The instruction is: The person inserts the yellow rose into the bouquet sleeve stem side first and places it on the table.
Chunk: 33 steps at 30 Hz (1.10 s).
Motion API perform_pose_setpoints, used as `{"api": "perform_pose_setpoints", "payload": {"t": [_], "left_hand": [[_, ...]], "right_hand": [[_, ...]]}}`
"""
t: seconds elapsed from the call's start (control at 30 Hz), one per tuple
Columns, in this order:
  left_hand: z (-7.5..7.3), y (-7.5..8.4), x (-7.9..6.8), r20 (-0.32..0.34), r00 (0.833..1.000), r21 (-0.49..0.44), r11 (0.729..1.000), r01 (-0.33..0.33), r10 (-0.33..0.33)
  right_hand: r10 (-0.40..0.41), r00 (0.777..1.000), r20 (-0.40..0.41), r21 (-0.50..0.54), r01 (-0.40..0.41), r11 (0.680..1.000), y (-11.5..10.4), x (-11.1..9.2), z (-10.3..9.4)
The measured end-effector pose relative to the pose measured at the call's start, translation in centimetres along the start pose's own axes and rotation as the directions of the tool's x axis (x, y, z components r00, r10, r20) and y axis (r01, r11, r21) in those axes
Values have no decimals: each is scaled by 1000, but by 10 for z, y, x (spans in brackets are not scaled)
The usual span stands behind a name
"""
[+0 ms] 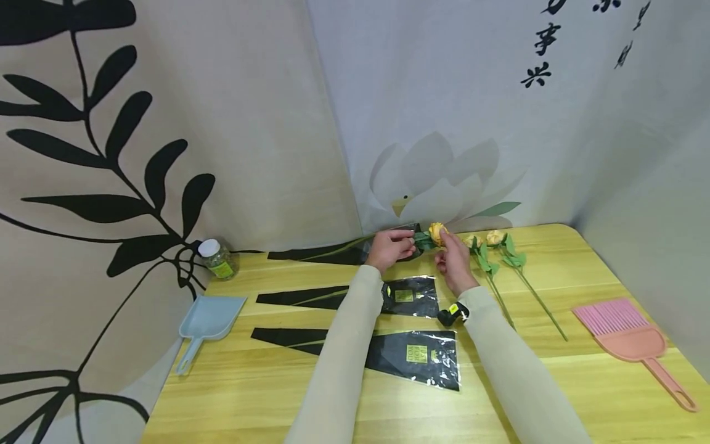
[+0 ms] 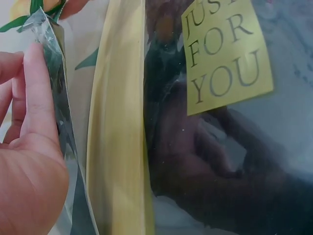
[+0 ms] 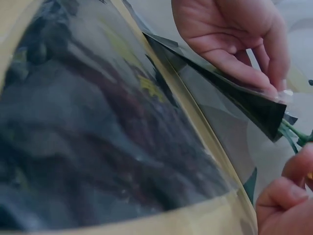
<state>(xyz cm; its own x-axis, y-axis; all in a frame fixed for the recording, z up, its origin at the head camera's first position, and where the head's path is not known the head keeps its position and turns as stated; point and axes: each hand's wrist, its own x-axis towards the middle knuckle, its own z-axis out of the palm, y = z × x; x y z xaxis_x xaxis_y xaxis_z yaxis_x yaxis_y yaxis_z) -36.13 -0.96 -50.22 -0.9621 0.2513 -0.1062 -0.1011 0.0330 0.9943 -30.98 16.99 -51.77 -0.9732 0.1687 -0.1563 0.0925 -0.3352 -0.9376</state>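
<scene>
At the table's back edge my left hand (image 1: 391,248) pinches the mouth of a black flower sleeve (image 1: 327,254) with a clear front. My right hand (image 1: 456,262) holds a yellow rose (image 1: 437,233) near its bloom. In the right wrist view, the rose's green stem (image 3: 292,128) runs into the sleeve's mouth. The left wrist view has the left hand's fingers (image 2: 39,93) straight along the sleeve's rim. Two more black sleeves, a middle one (image 1: 410,297) and a front one (image 1: 413,357), lie flat; the front one bears a yellow label.
Two pale yellow roses, one nearer (image 1: 488,268) and one farther right (image 1: 518,262), lie right of the hands. A pink dustpan (image 1: 632,342) is at the right edge. On the left are a blue dustpan (image 1: 211,317) and a white-lidded jar (image 1: 219,260). A printed curtain (image 1: 266,123) hangs behind.
</scene>
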Motion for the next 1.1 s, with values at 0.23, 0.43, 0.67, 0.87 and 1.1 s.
{"api": "perform_pose_setpoints", "payload": {"t": [0.23, 0.43, 0.67, 0.87, 1.1], "left_hand": [[-4, 1, 1, 5, 1000, 7, 1000, -2, 2], [-4, 3, -1, -9, 1000, 19, 1000, -6, 6], [-4, 3, -1, -9, 1000, 23, 1000, -11, 11], [-4, 4, 0, -14, 1000, 37, 999, -8, 9], [-4, 4, 1, -16, 1000, 36, 999, -18, 19]], "right_hand": [[-44, 998, -38, -7, 43, 999, 0, 1, 0], [-90, 994, -68, -38, 87, 995, 1, 0, 2], [-107, 992, -73, -65, 102, 993, 3, -2, 3], [-125, 991, -55, -94, 120, 988, 4, -1, 5], [-133, 991, -22, -225, 124, 966, 7, 2, 5]]}}
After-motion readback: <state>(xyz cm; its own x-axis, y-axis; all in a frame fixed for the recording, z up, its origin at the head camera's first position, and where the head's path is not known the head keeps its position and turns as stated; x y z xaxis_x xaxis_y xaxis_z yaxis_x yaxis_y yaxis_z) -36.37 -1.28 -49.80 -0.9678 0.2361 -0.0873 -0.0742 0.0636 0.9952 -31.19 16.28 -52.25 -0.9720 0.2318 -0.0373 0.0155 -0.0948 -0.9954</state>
